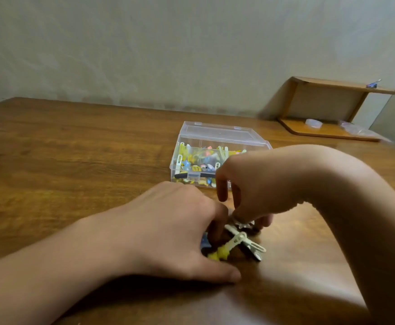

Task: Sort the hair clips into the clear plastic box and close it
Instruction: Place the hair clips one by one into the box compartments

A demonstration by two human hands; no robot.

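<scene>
On the wooden bench (74,160) a small heap of hair clips (238,242) lies close to the person, and both bare hands are down on it. The left hand (175,228) rests over the near left side of the heap with its fingers curled down into the clips and its thumb stretched flat along the bench; whether those fingers actually pinch a clip I cannot tell, since the hand hides them. The right hand (245,191) comes in from the right with the wrist bent high and its fingers pointing down at the far side of the heap, fingertips among the clips; its grasp is blurred and partly hidden too, so I cannot tell whether it holds anything. Showing between the two hands are a pale cream clip with a yellow ornament (220,253), a second pale clip lying across it, and a scrap of blue at the left edge. Just beyond the hands stands the clear plastic box (184,146), its lid (215,132) swung open and lying back behind it, and its compartments already hold many colourful clips. Far back on the right, against the wall, stands a small wooden shelf (328,109).
</scene>
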